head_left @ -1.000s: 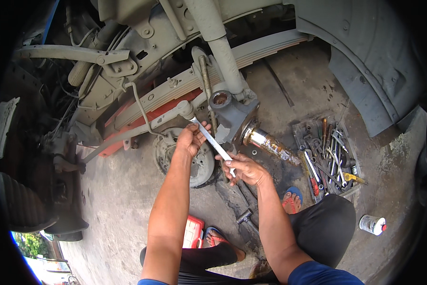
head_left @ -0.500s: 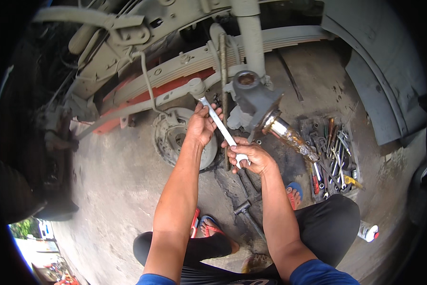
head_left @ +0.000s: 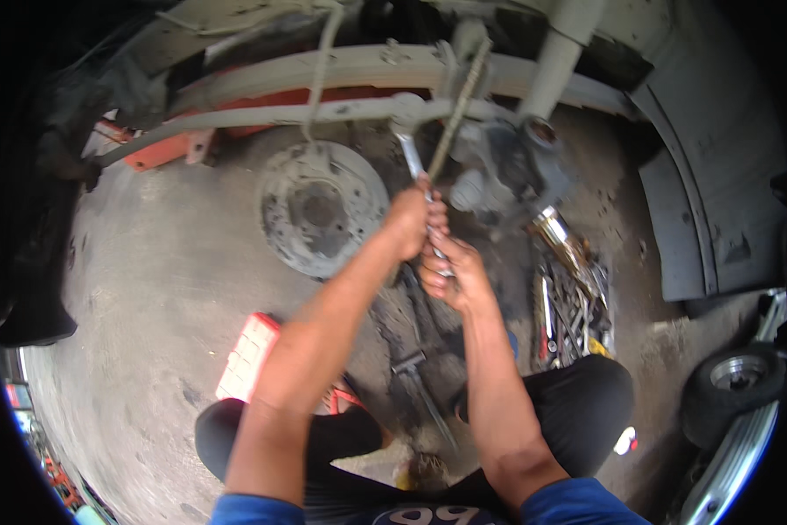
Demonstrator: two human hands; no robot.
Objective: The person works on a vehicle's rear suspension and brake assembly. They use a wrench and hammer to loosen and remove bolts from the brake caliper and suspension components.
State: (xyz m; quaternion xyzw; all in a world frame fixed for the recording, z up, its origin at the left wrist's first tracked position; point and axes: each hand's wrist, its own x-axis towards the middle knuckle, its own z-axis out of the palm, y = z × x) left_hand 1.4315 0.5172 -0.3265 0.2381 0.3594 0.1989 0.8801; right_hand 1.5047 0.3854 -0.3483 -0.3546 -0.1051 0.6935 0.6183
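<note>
A long silver wrench (head_left: 411,156) slants down from the rounded joint (head_left: 406,107) of a grey steering rod (head_left: 349,111). Its upper end meets that joint, though blur hides how it seats. My left hand (head_left: 413,219) is closed round the middle of the shaft. Just below, my right hand (head_left: 454,267) grips the lower end, and the two hands nearly touch. Behind the wrench a threaded rod (head_left: 463,96) stands at a slant. To the right sits a blurred steering knuckle (head_left: 542,157) with a greasy, shiny spindle (head_left: 558,232).
A round brake backing plate (head_left: 279,214) is left of my hands. A tray of several wrenches (head_left: 577,306) lies right, beyond my knee. A T-shaped tool (head_left: 419,385) lies on the stained floor. A red-and-white case (head_left: 246,359) is near my left knee; a wheel (head_left: 739,376) stands far right.
My left hand has slid down the wrench toward my right hand and closed more firmly round the shaft. The whole view has shifted, bringing the case and wheel into sight.
</note>
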